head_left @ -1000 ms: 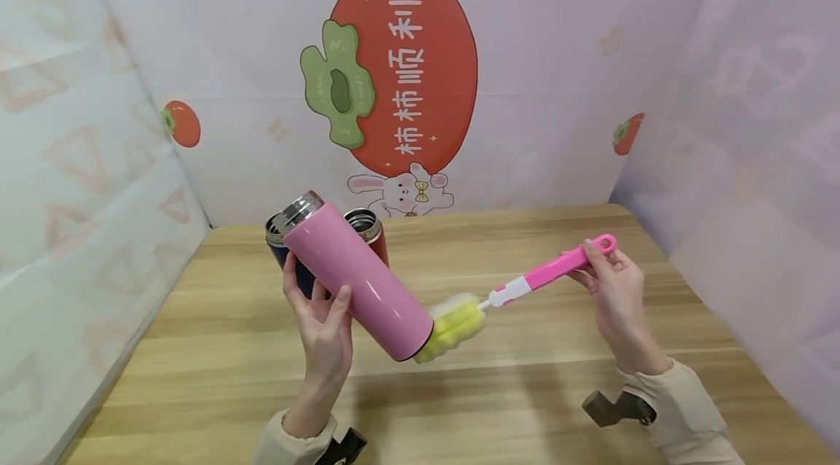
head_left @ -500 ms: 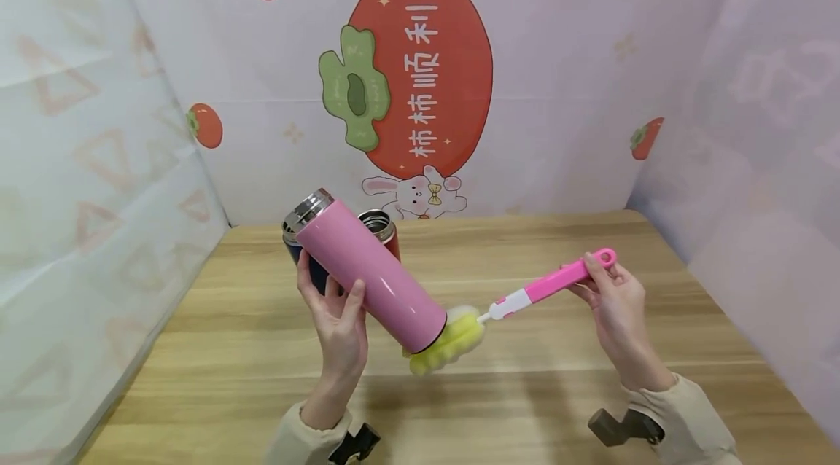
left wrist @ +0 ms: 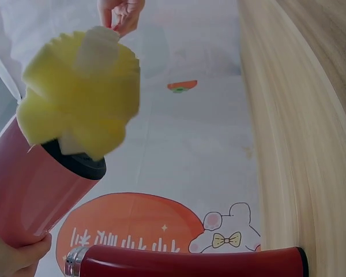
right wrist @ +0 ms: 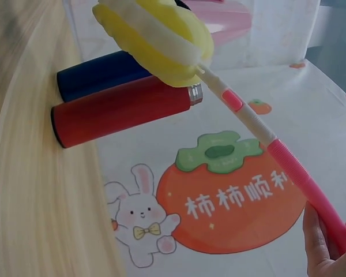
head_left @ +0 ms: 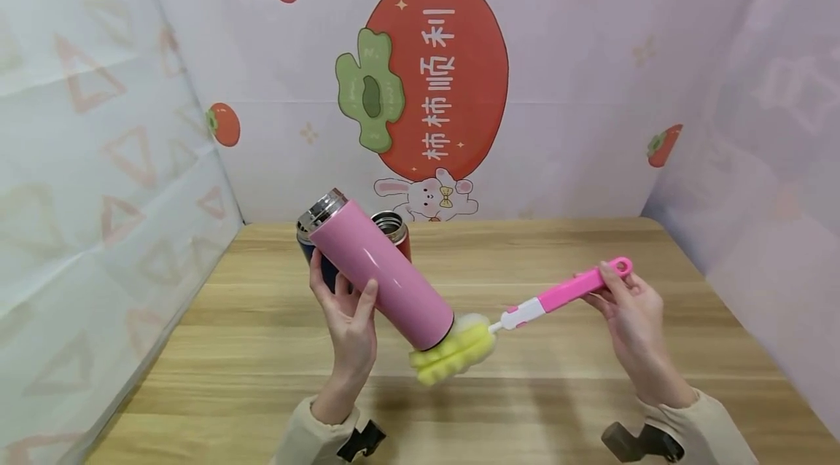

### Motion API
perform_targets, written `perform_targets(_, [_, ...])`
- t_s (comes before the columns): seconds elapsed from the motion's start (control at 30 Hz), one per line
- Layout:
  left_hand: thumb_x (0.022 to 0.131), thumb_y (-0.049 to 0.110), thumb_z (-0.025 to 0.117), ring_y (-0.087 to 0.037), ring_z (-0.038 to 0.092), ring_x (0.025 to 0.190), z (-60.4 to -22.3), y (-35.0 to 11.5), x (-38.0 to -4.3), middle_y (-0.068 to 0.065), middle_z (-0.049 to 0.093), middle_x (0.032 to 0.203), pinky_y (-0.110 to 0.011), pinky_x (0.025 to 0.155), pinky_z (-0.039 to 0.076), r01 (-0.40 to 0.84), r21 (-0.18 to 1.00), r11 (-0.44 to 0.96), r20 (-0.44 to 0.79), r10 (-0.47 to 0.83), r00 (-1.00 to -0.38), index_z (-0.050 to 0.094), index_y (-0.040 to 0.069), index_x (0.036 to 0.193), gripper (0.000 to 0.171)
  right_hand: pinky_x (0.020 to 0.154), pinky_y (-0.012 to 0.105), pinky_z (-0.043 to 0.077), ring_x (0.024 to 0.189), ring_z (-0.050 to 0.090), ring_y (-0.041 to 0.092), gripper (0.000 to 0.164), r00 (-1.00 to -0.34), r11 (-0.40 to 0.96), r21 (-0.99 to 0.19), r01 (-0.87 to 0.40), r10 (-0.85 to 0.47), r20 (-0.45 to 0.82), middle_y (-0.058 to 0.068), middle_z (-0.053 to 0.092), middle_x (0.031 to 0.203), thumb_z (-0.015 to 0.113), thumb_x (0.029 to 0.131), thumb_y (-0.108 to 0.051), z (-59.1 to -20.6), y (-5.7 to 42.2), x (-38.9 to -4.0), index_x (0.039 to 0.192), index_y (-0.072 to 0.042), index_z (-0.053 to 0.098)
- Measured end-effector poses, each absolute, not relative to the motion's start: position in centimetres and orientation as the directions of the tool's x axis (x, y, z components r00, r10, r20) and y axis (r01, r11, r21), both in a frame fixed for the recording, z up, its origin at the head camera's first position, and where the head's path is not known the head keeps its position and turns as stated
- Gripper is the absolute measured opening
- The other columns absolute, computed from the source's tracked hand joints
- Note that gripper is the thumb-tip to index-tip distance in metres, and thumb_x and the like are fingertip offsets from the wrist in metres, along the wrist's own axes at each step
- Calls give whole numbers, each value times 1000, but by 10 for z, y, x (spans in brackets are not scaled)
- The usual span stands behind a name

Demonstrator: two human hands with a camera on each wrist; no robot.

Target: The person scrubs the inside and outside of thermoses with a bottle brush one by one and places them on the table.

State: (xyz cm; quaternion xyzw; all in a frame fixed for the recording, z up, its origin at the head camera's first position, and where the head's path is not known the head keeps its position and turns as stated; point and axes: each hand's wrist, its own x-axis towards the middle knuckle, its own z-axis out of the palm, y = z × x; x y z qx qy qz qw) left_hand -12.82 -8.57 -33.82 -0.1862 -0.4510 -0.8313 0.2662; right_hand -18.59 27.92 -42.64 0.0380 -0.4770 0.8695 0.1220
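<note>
My left hand point(head_left: 351, 334) grips a pink thermos bottle point(head_left: 387, 275) around its middle, above the table. The bottle is tilted, its bare steel neck point(head_left: 323, 210) up to the left and its base down to the right. By its pink handle, my right hand point(head_left: 636, 315) holds a bottle brush point(head_left: 525, 313) with a white shaft. The yellow and white sponge head point(head_left: 459, 356) lies against the bottle's black base point(left wrist: 75, 158). In the left wrist view the sponge covers much of that base.
A red bottle point(right wrist: 124, 109) and a dark blue bottle point(right wrist: 101, 75) stand upright on the wooden table point(head_left: 262, 348), behind the pink one. Both are uncapped and partly hidden in the head view. A printed cloth backdrop point(head_left: 558, 122) closes off the back and sides.
Against the bottle's base, the sponge head has moved downward and a little left. Both hands keep their hold. The whole head view has shifted, so everything appears further right.
</note>
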Motion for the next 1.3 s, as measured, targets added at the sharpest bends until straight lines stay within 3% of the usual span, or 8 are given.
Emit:
perform_targets(0.23, [84,-9,47,-27,45,109,-339,-90,-126,-16,33,129,-33,87,44,606,679,-415,535,-285,-795,4,21,140,77,70,32,50,79,65,25,14,-976,-625,-752,-210,181,121,13,63,80,57,84,-7,-354,246,-142,92,4,55])
perform_targets(0.37, [85,-8,47,-27,45,110,-340,-91,-126,-16,33,129,-34,87,44,609,684,-402,538,-285,-793,4,21,140,76,67,28,51,75,65,22,10,-981,-656,-731,-185,174,91,12,63,78,56,85,-6,-333,240,-132,90,2,55])
perform_targets(0.93, [83,-8,49,-29,45,110,-337,-87,-134,-17,33,129,-35,88,43,584,691,-425,522,-265,-810,3,20,140,78,67,30,51,72,65,24,13,-965,-702,-673,-233,255,67,16,62,77,58,82,-4,-328,263,-143,90,4,52])
perform_targets(1.3, [83,-9,49,-28,47,107,-339,-87,-129,-17,36,126,-34,87,43,599,688,-410,530,-280,-801,4,19,140,78,65,30,51,70,65,23,9,-969,-684,-700,-203,244,43,14,63,74,59,82,-4,-334,248,-144,86,3,54])
